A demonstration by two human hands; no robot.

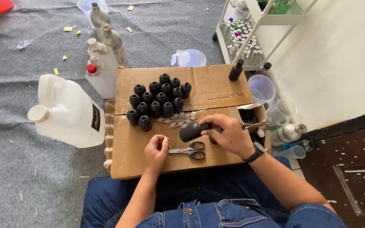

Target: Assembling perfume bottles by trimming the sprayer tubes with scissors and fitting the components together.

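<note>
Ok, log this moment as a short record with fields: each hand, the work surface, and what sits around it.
right hand: the right hand grips a small black bottle lying on its side
left hand: the left hand pinches something too small to tell, beside the scissors
surface: flattened cardboard laid over the lap
on cardboard: cluster of upright black bottles, pile of pale small pieces
left of cardboard: large white jug
right side: clear measuring cup, white wire rack
</note>
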